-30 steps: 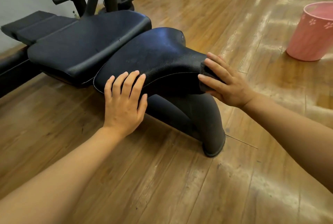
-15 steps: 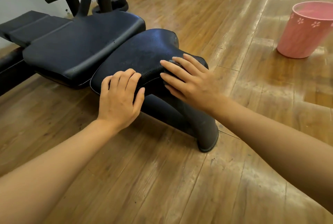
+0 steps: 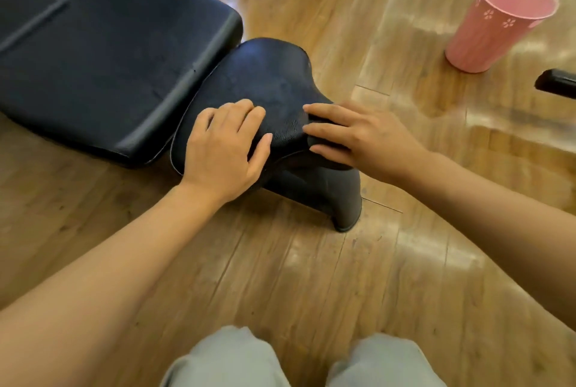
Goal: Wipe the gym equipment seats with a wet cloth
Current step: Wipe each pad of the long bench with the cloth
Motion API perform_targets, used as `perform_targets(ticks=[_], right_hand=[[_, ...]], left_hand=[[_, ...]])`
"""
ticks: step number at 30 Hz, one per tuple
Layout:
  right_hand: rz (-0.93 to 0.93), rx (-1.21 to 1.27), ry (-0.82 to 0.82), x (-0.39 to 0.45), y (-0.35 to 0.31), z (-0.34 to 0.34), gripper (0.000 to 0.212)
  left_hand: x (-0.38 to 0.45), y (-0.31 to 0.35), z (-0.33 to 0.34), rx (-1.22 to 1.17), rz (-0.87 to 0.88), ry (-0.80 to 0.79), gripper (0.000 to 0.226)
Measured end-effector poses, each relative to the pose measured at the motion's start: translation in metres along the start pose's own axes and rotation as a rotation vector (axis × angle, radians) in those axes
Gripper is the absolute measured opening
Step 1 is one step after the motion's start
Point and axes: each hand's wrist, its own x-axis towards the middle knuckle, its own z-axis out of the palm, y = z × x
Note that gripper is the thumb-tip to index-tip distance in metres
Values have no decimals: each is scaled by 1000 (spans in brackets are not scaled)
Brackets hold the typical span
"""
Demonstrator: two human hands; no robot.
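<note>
The black padded seat (image 3: 268, 81) of a low gym bench sits on a wooden floor, its narrow end toward me. My left hand (image 3: 224, 149) rests on the seat's near edge, fingers bent over the curved top. My right hand (image 3: 364, 140) lies with straight fingers on the seat's narrow end. A dark fold (image 3: 325, 140) shows between and under those fingers; it looks like a dark cloth, but it blends with the seat. The longer back pad (image 3: 109, 53) adjoins the seat on the left.
A pink bucket (image 3: 498, 22) stands on the floor at the upper right. The bench's black leg (image 3: 343, 196) meets the floor just below the seat's tip. A black bar end (image 3: 558, 82) pokes in at the right edge. My knees (image 3: 227, 358) are at the bottom.
My right hand slid from the seat's tip leftward onto its narrow end. My left hand moved up over the seat's edge. The view rose and now looks down more steeply.
</note>
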Motion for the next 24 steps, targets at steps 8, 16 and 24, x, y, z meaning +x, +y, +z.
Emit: perform_targets(ticks=[8, 16, 24], right_hand=[[128, 72, -178, 42, 6, -71, 38], [153, 134, -255, 97, 20, -156, 39], [27, 192, -269, 138, 86, -214, 37]], left_hand=[[59, -17, -73, -80, -32, -242, 39], [133, -9, -142, -116, -1, -425, 45], [211, 2, -190, -60, -90, -544, 49]])
